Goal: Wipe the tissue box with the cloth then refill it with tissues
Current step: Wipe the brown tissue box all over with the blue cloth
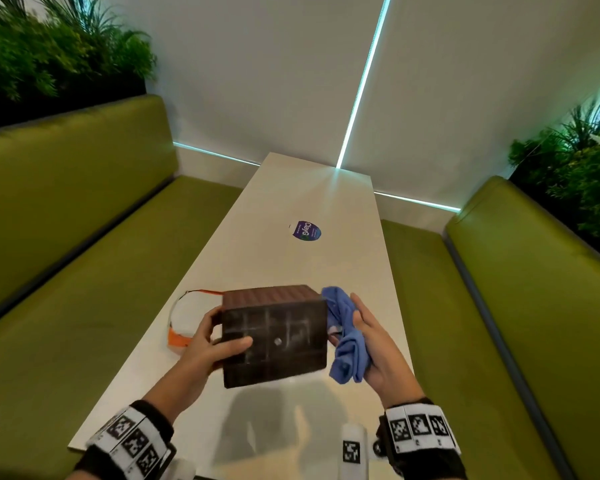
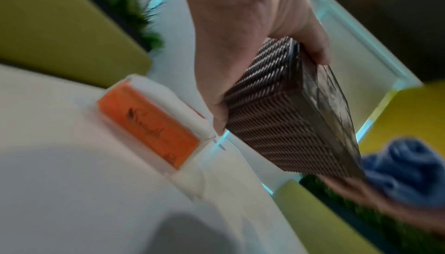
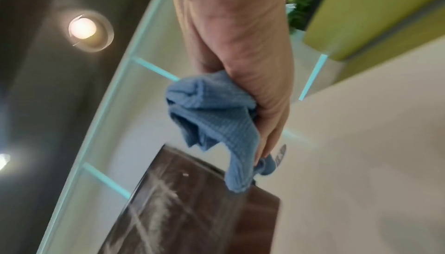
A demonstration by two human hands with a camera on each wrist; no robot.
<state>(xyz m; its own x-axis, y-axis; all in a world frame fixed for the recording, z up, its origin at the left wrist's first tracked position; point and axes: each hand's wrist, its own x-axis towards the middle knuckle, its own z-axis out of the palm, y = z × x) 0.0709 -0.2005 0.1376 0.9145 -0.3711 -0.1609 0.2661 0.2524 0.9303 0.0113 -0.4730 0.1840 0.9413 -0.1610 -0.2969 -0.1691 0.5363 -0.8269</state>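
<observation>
A dark brown ribbed tissue box (image 1: pixel 274 336) is lifted off the white table (image 1: pixel 291 209) and tipped, its smooth scuffed face toward me. My left hand (image 1: pixel 211 342) grips its left side, thumb on the facing panel; the left wrist view shows the box's ribbed side (image 2: pixel 277 117) under the hand (image 2: pixel 240 48). My right hand (image 1: pixel 371 341) holds a crumpled blue cloth (image 1: pixel 345 336) against the box's right side. The right wrist view shows the cloth (image 3: pixel 211 123) bunched in the right hand (image 3: pixel 253 79) above the box (image 3: pixel 192 210). A pack of tissues (image 1: pixel 181 322) in orange and white wrap lies on the table left of the box, also seen in the left wrist view (image 2: pixel 156 123).
Green padded benches (image 1: pixel 84 271) run along both sides of the narrow table. A round blue sticker (image 1: pixel 306 231) sits mid-table. Plants (image 1: pixel 49 57) stand behind both backrests, and a white wall closes the far end.
</observation>
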